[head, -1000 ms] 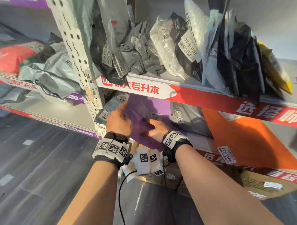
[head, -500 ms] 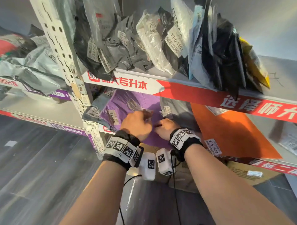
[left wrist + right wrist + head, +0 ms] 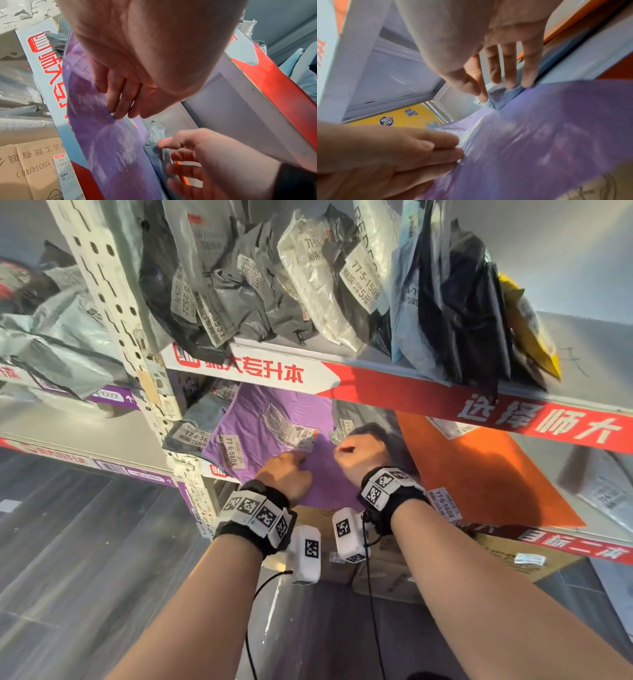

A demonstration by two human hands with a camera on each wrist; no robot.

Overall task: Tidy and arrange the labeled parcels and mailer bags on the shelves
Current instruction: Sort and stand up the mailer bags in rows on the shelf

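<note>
A purple mailer [image 3: 274, 419] with white labels lies on the lower shelf, its front part over the shelf edge. My left hand [image 3: 287, 474] rests on it with straight fingers [image 3: 118, 112], the tips pressing its surface. My right hand [image 3: 359, 457] is just right of it, fingers [image 3: 510, 75] extended and touching a grey-blue mailer [image 3: 501, 97] wedged beside the purple one. Neither hand grips anything. The grey mailer [image 3: 363, 419] sits between the purple mailer and an orange mailer [image 3: 479, 474].
The upper shelf [image 3: 394, 392] holds several upright black, grey, white and yellow mailers [image 3: 308, 285]. A perforated steel upright [image 3: 116, 313] stands to the left, with grey bags [image 3: 61, 350] beyond. Cardboard boxes [image 3: 394, 570] sit below the lower shelf.
Both hands have slid back along the purple mailer toward its front part. My right hand has shifted right to the grey mailer. More of the purple mailer's labelled face shows.
</note>
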